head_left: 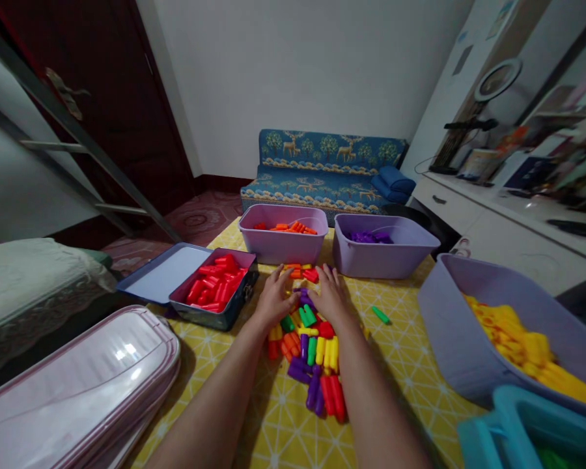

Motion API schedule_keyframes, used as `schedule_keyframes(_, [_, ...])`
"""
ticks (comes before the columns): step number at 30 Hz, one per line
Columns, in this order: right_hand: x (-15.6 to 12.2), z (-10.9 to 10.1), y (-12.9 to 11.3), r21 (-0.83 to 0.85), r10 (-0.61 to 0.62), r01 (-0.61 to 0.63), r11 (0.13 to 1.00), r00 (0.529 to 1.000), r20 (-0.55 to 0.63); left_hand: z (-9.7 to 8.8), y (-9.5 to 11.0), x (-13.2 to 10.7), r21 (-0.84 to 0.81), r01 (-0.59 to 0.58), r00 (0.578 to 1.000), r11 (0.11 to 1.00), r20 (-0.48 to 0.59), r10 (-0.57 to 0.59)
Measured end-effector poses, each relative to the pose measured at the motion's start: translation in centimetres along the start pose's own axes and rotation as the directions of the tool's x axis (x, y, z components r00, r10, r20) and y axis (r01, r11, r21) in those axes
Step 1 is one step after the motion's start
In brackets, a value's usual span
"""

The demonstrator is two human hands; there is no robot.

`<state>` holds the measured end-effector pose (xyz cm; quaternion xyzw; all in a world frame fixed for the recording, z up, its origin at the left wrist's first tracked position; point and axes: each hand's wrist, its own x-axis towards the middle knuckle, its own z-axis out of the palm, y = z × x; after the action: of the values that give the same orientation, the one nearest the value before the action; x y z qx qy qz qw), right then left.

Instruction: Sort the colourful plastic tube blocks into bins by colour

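Note:
Both of my hands rest at the far part of a loose pile of small plastic tube-like pieces point(312, 350), coloured red, orange, yellow, green and purple. My left hand point(276, 298) lies along the pile's left side, fingers apart and pointing away from me. On the right side, my right hand point(330, 296) reaches forward with its fingers spread. Between the hands are purple pieces point(303, 297) and a green pair point(307, 316). Just beyond the fingertips lie orange and red pieces point(310, 275). Neither hand appears to grip a piece; some fingertips touch the pile.
Around the yellow tablecloth point(283, 433) stand a tin point(234, 312) of red pieces and lilac bins with orange point(283, 246), purple point(371, 262) and yellow point(449, 345) pieces. A teal bin point(508, 407) holds green ones. Stacked lids point(78, 384) lie left; one green piece point(380, 315) lies apart.

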<state>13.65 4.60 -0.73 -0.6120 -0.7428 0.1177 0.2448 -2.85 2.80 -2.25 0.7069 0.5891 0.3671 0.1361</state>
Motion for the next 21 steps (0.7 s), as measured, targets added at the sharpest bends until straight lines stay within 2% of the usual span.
schedule_keyframes(3, [0.0,-0.1,-0.4,0.011,-0.013,0.013,1.0,0.999,0.033,-0.1,0.5,-0.1,0.101,-0.014,0.991,0.995,0.136,0.0])
schedule_keyframes(6, [0.0,-0.8,-0.4,0.089,-0.009,0.009,0.996,1.0,0.003,-0.2,1.1,-0.1,0.099,-0.052,0.985,0.994,0.167,0.035])
schedule_keyframes(8, [0.0,-1.3,-0.2,0.134,0.089,-0.081,0.988,0.994,-0.055,-0.3,1.1,0.0,0.02,-0.048,0.991,0.999,0.126,0.045])
schedule_keyframes(10, [0.0,-1.5,0.0,0.169,0.154,-0.132,0.977,0.981,-0.121,-0.3,1.0,0.1,-0.065,0.011,0.997,0.998,0.072,-0.006])
schedule_keyframes(12, [-0.1,-1.3,0.1,0.18,0.14,-0.109,0.978,0.976,-0.166,-0.3,0.8,0.1,-0.102,0.066,0.998,0.993,-0.006,-0.067])
schedule_keyframes(15, [-0.1,-0.5,0.0,0.123,0.079,-0.062,0.99,0.987,-0.141,-0.2,0.7,0.0,-0.075,0.014,0.995,0.997,-0.094,-0.021])
schedule_keyframes(16, [-0.1,-0.2,-0.1,0.105,0.063,-0.052,0.993,0.992,-0.108,-0.2,0.7,0.0,-0.055,-0.012,0.997,0.998,-0.079,0.007])
schedule_keyframes(18, [-0.2,0.2,-0.5,0.104,0.038,-0.034,0.994,0.999,-0.031,-0.2,0.8,0.0,-0.027,-0.056,0.998,0.998,0.021,0.057])
schedule_keyframes(21, [-0.3,0.5,-0.9,0.138,0.032,-0.037,0.99,0.999,0.033,-0.3,0.9,0.0,-0.076,-0.126,0.981,0.989,0.14,0.135])
